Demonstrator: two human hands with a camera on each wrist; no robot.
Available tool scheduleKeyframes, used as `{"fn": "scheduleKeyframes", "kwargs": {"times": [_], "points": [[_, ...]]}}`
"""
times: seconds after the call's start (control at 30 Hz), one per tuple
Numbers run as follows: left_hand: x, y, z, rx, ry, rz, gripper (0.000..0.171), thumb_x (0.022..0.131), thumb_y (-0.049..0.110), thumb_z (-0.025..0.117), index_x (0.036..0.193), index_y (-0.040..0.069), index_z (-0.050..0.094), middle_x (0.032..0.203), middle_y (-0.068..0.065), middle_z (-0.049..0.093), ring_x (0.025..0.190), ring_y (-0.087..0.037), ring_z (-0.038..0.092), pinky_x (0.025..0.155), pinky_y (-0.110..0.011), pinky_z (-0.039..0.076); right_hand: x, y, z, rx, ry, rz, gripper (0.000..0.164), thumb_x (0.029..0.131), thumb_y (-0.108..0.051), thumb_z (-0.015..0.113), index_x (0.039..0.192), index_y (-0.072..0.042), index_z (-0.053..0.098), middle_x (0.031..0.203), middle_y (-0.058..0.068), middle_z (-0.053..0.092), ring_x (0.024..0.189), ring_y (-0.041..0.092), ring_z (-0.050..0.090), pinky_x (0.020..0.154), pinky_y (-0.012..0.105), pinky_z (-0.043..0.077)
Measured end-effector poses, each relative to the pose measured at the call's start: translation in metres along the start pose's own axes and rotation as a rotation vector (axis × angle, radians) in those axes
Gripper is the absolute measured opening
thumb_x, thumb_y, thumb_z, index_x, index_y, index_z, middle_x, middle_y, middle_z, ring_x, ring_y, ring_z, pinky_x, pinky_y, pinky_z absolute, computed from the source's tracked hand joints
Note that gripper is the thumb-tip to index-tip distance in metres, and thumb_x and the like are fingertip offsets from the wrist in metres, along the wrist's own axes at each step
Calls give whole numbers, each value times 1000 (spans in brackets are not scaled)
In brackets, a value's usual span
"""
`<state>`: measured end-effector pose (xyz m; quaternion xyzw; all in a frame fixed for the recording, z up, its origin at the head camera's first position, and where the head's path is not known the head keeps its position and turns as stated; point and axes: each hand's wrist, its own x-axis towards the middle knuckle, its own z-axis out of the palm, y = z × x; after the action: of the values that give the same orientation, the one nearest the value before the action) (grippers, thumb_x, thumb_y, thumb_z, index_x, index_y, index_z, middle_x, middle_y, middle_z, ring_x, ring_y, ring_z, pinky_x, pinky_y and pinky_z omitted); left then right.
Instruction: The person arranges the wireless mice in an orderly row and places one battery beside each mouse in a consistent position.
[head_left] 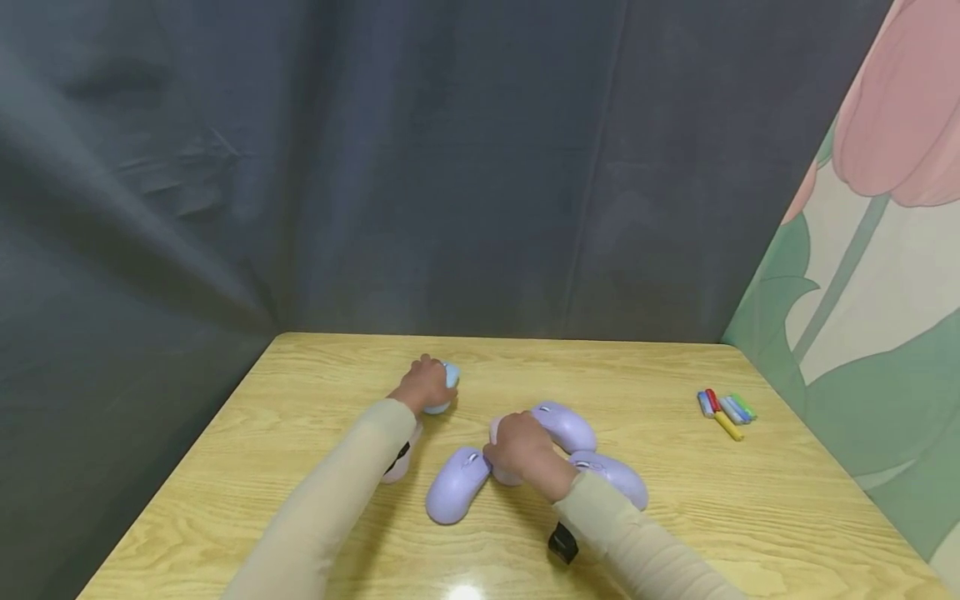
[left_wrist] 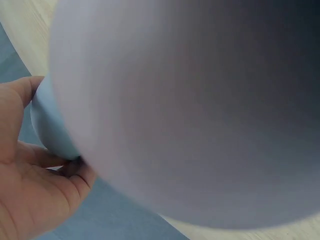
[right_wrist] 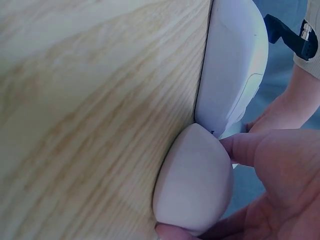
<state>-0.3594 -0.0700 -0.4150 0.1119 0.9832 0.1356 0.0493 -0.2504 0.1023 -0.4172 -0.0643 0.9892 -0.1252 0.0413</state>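
Note:
Toward the back of the table, my left hand [head_left: 423, 385] holds a light blue computer mouse [head_left: 451, 375] between thumb and fingers. Under the left wrist lies a pale pink mouse [head_left: 397, 468], which fills most of the left wrist view. My right hand [head_left: 528, 450] grips another pale pink mouse [right_wrist: 195, 185], thumb on one side and fingers on the other; it rests on the wood. Beside that one, apparently touching it, is a purple mouse [head_left: 457, 486]. Two more purple mice, one farther back [head_left: 566, 427] and one by the right wrist [head_left: 618, 479], are partly covered by my arm.
Several small coloured sticks, a yellow one [head_left: 728, 427] among them, lie on the right of the wooden table [head_left: 300, 392]. A dark curtain [head_left: 450, 167] hangs behind and to the left. A flower-patterned wall [head_left: 885, 350] stands on the right.

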Motion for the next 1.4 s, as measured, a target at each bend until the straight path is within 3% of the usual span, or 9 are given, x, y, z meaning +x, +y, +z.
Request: {"fn": "scheduleKeyframes", "kwargs": {"times": [0.33, 0.7, 0.93, 1.23, 1.4], "points": [[0, -8, -6, 14, -41, -19, 44, 93, 33, 64, 117, -5, 62, 119, -24, 45, 109, -37, 47, 84, -47, 47, -3, 0, 0, 3, 18, -44, 33, 81, -27, 70, 63, -5, 54, 81, 13, 57, 91, 31, 58, 79, 43, 50], [0, -11, -2, 6, -59, -40, 50, 92, 34, 66, 122, -5, 61, 123, -27, 45, 114, -40, 45, 87, -48, 46, -4, 0, 1, 0, 0, -2, 34, 83, -28, 70, 64, -4, 55, 84, 13, 57, 88, 27, 55, 75, 41, 51], [-4, -9, -6, -28, -68, -46, 51, 91, 35, 67, 122, -6, 62, 125, -28, 44, 116, -41, 45, 88, -48, 47, -5, -1, -2, -7, -10, -6, 35, 85, -27, 69, 62, -5, 56, 76, 9, 54, 83, 23, 52, 75, 39, 50], [-3, -16, -6, -32, -79, -18, 52, 89, 38, 70, 116, -6, 64, 118, -26, 48, 111, -41, 47, 87, -47, 47, -4, -2, -3, -22, -25, -3, 33, 85, -29, 70, 69, -3, 58, 81, 10, 55, 84, 24, 52, 74, 39, 50], [-7, -16, -6, -23, -98, -17, 52, 89, 39, 69, 117, -6, 64, 123, -27, 48, 113, -42, 47, 86, -47, 46, -4, -1, -3, -7, -22, -3, 33, 85, -30, 71, 72, -2, 60, 84, 12, 56, 83, 24, 52, 73, 39, 50]]}}
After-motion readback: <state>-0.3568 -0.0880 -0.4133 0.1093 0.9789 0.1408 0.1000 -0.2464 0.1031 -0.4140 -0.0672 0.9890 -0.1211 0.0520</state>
